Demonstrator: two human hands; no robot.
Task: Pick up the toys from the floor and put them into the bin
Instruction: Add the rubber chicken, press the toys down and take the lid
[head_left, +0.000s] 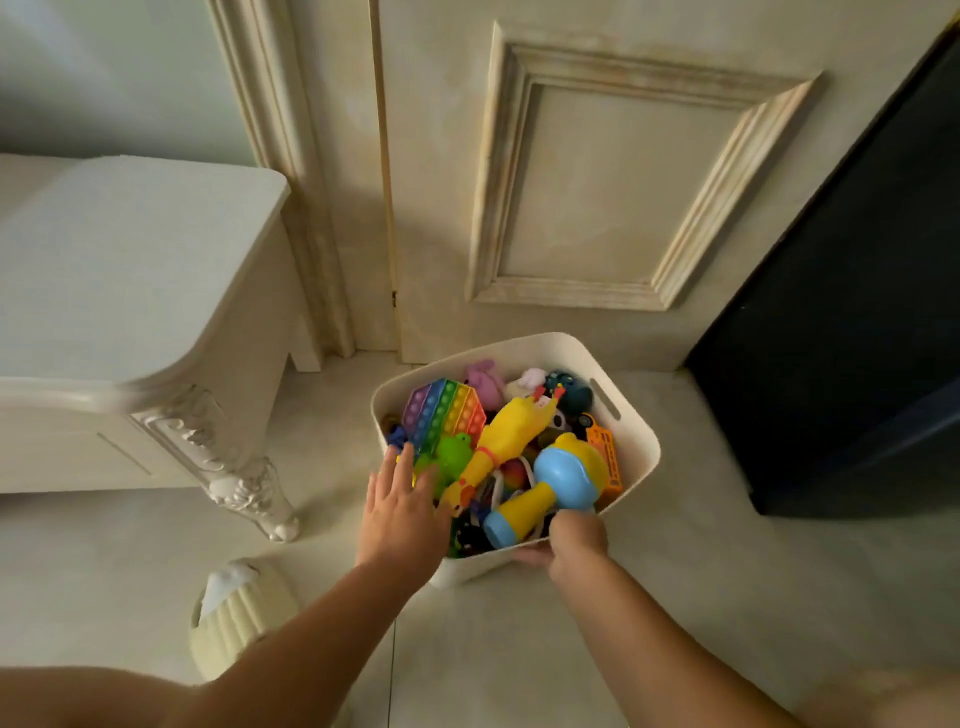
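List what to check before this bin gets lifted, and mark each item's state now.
1. Right hand grips the near rim of the cream plastic bin: ok.
2. Left hand has a hold on the bin: not ok; it lies open, flat over the bin's left side.
3. Blue and yellow plastic toy hammer settled: cannot tell; it lies topmost in the bin, handle end by the near rim.
4. Yellow rubber chicken inside the rim: ok.
5. Floor free of toys: cannot tell; a ribbed cream object lies at lower left, kind unclear.
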